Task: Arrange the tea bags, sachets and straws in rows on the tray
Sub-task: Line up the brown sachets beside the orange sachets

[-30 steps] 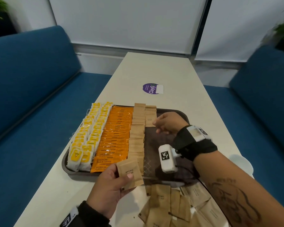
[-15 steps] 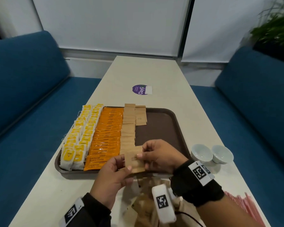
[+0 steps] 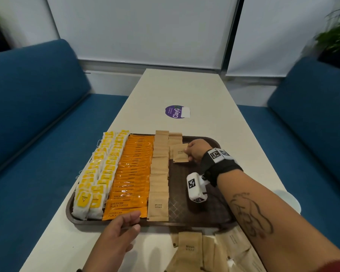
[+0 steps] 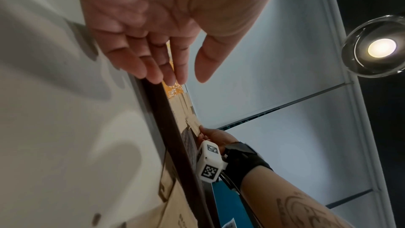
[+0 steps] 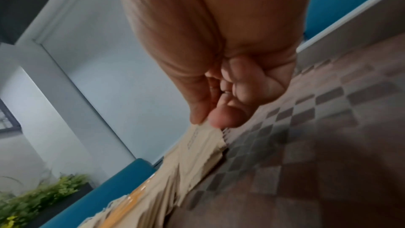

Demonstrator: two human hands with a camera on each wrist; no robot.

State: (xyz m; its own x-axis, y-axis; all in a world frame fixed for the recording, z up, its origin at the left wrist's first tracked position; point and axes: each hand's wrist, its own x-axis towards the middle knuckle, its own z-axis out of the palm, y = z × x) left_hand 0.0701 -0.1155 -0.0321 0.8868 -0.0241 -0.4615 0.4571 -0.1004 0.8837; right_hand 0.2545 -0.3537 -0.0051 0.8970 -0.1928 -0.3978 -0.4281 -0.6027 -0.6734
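Note:
A brown tray (image 3: 214,216) holds rows of yellow tea bags (image 3: 98,173), orange coffee sachets (image 3: 132,173) and brown sugar sachets (image 3: 159,169). A short second row of brown sachets (image 3: 175,138) starts at the tray's far end. My right hand (image 3: 196,152) pinches one brown sugar sachet (image 3: 180,153) at the near end of that short row; in the right wrist view thumb and finger grip its edge (image 5: 206,127). My left hand (image 3: 126,224) rests with straight fingers (image 4: 157,68) on the tray's near rim, holding nothing.
A loose pile of brown sachets (image 3: 210,252) lies on the table in front of the tray. A purple round sticker (image 3: 175,111) sits farther up the table. Blue benches (image 3: 28,114) flank the table on both sides.
My right hand took a brown sachet from my left hand and carried it to the short second row at the tray's far end. My left hand dropped to the tray's near rim.

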